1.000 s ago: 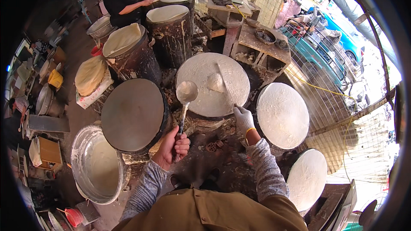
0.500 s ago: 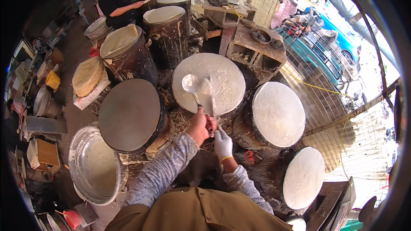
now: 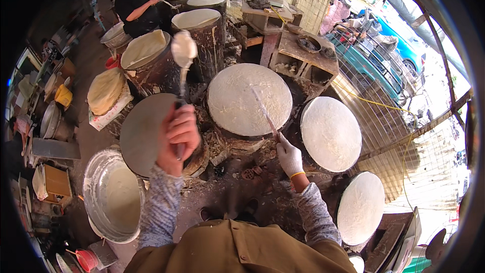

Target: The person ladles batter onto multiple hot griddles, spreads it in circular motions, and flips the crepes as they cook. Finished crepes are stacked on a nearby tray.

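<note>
In my bare left hand [image 3: 179, 136], a long-handled ladle [image 3: 184, 50] is held up, its bowl coated with pale batter; hand and ladle are blurred. They hover over a bare dark-grey round griddle [image 3: 139, 129]. My right hand [image 3: 289, 156], in a white glove, grips a long thin spatula [image 3: 263, 108]. Its blade reaches over the middle griddle [image 3: 247, 91], which is covered with a white layer of batter; I cannot tell whether it touches. At my lower left stands a large metal basin [image 3: 91, 184] holding liquid batter.
Two white-coated griddles [image 3: 331, 134] stand to the right. A pile of thin flat rounds [image 3: 105, 91] lies at left, near more drum-shaped griddles [image 3: 197, 18]. Another person [image 3: 136, 7] works at the far left with a long tool. A wooden stand [image 3: 303, 53] is behind the middle griddle.
My left hand has swung left and up with the ladle, away from the middle griddle. My right hand has shifted right and forward, tilting the spatula. The other person's arms have moved.
</note>
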`<action>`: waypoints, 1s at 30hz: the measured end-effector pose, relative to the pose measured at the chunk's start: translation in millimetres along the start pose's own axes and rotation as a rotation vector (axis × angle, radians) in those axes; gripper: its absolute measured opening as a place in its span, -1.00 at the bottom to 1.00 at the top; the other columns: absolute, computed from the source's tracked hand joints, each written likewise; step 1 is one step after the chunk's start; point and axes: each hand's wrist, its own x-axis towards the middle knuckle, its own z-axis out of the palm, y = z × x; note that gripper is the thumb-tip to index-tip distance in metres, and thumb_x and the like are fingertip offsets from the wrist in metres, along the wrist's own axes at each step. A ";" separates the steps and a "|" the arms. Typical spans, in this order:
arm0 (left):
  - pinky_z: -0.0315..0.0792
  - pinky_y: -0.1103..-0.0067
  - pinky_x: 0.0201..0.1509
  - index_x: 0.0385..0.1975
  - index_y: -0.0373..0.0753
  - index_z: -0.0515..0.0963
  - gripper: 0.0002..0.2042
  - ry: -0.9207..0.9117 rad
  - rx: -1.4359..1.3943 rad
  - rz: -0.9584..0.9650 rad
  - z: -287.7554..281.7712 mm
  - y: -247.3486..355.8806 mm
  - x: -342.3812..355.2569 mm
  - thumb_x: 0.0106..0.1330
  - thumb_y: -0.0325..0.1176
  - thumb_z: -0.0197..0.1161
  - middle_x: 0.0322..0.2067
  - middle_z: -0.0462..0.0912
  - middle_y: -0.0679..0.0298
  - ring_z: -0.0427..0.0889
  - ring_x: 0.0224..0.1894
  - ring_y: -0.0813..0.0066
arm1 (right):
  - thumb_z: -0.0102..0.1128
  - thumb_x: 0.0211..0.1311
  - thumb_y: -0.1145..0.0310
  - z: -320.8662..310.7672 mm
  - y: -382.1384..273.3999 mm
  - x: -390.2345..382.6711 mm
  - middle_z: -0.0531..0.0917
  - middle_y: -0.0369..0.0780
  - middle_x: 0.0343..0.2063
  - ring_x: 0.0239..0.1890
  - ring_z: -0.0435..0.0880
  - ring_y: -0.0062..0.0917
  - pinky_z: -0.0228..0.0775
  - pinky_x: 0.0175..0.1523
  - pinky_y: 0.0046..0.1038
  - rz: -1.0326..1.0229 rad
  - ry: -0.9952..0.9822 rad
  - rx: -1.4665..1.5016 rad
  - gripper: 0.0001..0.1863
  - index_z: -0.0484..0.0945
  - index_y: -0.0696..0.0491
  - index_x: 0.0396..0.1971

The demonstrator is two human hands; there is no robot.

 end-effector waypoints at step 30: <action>0.34 0.60 -0.47 -0.54 -0.20 0.26 -0.82 0.390 0.021 0.955 -92.5 129.7 -442.3 0.35 -0.53 -0.07 -0.63 0.28 0.34 0.35 -0.60 0.55 | 0.06 0.16 0.43 -20.7 3.9 38.2 0.71 -0.17 -0.21 -0.24 0.67 -0.52 0.48 -0.09 -0.47 0.327 -0.175 0.179 -0.46 0.43 0.05 0.22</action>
